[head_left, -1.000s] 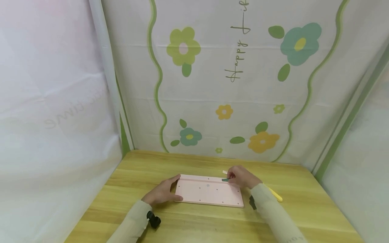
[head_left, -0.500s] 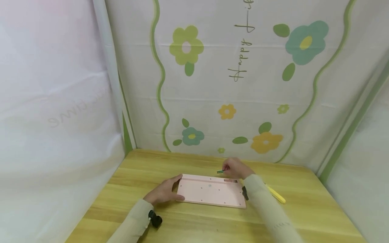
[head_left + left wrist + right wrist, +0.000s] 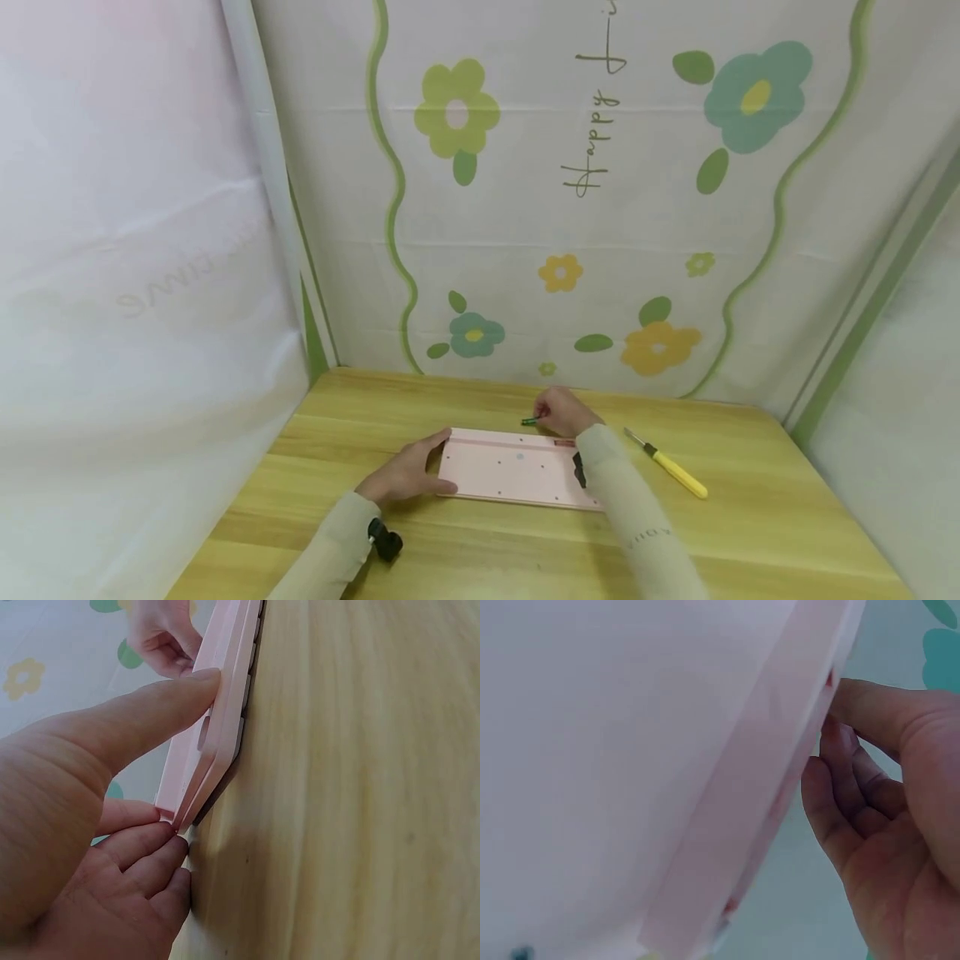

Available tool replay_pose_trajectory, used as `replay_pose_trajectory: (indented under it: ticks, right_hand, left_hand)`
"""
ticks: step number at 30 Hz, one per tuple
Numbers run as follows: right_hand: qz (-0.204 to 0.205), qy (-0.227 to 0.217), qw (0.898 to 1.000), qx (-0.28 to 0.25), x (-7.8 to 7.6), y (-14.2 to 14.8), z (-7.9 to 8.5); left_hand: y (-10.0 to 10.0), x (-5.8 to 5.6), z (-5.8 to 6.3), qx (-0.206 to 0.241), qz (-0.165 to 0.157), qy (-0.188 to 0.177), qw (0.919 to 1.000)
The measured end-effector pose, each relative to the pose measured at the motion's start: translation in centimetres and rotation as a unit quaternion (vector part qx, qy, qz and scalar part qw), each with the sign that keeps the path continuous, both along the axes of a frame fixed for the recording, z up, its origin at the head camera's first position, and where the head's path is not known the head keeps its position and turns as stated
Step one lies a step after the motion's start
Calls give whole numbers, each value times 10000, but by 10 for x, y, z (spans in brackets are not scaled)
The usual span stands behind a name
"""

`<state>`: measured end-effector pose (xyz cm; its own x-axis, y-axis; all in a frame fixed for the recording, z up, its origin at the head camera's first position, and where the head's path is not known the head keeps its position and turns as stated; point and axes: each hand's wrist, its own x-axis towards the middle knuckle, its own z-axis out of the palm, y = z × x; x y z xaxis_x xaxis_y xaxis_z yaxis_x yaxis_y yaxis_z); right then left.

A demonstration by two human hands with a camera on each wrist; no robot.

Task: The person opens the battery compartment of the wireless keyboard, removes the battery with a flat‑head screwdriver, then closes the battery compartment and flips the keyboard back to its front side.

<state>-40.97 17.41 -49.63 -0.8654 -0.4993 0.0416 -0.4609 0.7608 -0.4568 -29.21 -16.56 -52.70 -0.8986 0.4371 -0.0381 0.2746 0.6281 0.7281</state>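
Note:
A pink keyboard [image 3: 487, 473] lies face down on the wooden table; dark-edged keys show beneath it in the left wrist view. At its left end my left hand [image 3: 405, 473] grips it, the thumb [image 3: 161, 712] on the near edge and the fingers at the far corner. My right hand [image 3: 564, 412] is just past the far edge, pinching a small green piece that looks like a battery [image 3: 529, 422]. An uncovered slot [image 3: 564, 443] with reddish parts shows near the keyboard's far right. The right forearm hides the keyboard's right end.
To the right of the right arm lies a yellow-handled tool [image 3: 678, 475] with a thin metal shaft, like a screwdriver. A white flowered cloth [image 3: 510, 208] hangs behind the table [image 3: 465, 550], with pale cloth at both sides.
My right hand has lifted the battery from the slot area and moved it left beyond the far edge. A small white piece seen earlier is out of sight. The left hand stays put.

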Motion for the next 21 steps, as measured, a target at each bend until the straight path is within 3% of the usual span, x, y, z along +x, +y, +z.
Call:
replay_pose_trajectory:
  ticks: [14,21]
  right_hand:
    - [-298,-244,9991,165,9,-4,5]
    - [-142,40,9997,200,8,10,13]
  left_hand:
    - [1,0,2,70,-21,-11,10000]
    - [1,2,4,42,-11,22,10000]
